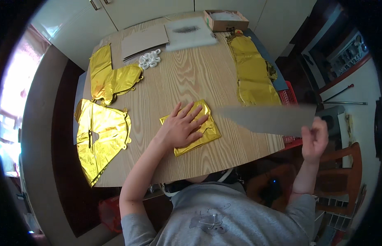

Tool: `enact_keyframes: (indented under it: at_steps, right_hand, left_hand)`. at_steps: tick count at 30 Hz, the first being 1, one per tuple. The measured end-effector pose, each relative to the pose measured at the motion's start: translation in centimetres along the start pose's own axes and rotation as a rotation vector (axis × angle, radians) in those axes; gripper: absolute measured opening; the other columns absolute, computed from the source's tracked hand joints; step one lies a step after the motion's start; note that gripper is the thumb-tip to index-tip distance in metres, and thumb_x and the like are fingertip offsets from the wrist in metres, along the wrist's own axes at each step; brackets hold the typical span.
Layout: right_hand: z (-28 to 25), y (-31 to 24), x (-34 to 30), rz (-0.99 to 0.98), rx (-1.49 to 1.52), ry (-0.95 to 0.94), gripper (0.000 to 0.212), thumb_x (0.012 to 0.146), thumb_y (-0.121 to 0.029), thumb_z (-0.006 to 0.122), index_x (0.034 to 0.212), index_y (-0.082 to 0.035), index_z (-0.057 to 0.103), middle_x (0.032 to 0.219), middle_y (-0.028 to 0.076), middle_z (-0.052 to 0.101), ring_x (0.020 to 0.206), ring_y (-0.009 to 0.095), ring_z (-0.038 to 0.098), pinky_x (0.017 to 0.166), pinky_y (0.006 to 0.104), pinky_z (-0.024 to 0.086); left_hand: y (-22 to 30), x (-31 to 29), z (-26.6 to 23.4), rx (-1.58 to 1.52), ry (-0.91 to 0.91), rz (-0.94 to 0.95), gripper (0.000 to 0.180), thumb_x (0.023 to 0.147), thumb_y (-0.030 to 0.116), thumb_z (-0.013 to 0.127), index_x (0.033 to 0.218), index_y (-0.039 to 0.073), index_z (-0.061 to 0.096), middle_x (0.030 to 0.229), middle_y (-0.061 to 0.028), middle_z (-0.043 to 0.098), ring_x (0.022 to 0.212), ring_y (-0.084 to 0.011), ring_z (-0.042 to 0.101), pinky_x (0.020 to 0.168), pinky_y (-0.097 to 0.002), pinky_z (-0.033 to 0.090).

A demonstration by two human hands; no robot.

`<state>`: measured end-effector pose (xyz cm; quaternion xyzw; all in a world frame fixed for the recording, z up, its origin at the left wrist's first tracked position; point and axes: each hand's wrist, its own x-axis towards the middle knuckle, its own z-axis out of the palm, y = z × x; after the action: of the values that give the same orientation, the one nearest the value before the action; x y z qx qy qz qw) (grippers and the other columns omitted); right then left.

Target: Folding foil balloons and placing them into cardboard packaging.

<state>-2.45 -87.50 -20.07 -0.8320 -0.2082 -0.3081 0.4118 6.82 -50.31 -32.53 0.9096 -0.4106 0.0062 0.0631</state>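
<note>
My left hand [180,125] lies spread on a folded gold foil balloon [203,141] at the front middle of the table, pressing it flat. Out to the right, my right hand [315,138] pinches the end of a thin grey card sheet [269,118], which is smeared by motion. That sheet hangs over the table's right edge, apart from the folded foil. Two stacks of flat gold foil balloons lie on the left: a bent one [111,78] farther back and a wider one [101,137] nearer. Another long gold foil balloon [254,67] stretches along the right side.
At the back are a stack of grey-brown card sheets [145,42], a pile of clear plastic bags [190,33] and an open cardboard box [226,20]. Small white rings [150,59] sit in front of the cards. A red basket [287,96] stands beside the right edge.
</note>
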Motion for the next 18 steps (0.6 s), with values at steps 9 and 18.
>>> enact_keyframes:
  at_steps: [9, 18]
  right_hand:
    - [4.4, 10.4, 3.8, 0.577, 0.313, 0.199, 0.024, 0.095, -0.012, 0.059, 0.115, 0.000, 0.052, 0.099, 0.005, 0.061, 0.092, 0.011, 0.056, 0.083, 0.0257, 0.045]
    - [10.8, 15.3, 1.0, 0.235, -0.545, -0.220, 0.037, 0.085, -0.006, 0.063, 0.121, -0.004, 0.054, 0.114, 0.016, 0.058, 0.105, 0.034, 0.056, 0.093, 0.0420, 0.044]
  left_hand:
    - [1.2, -2.2, -0.3, -0.034, -0.031, -0.010, 0.062, 0.095, 0.053, 0.042, 0.148, 0.021, 0.036, 0.154, -0.0126, 0.030, 0.145, -0.0353, 0.021, 0.116, -0.0567, 0.011]
    - [0.8, -2.4, 0.0, -0.050, -0.027, -0.007, 0.060, 0.096, 0.051, 0.042, 0.148, 0.023, 0.036, 0.156, -0.0092, 0.029, 0.145, -0.0336, 0.021, 0.116, -0.0560, 0.012]
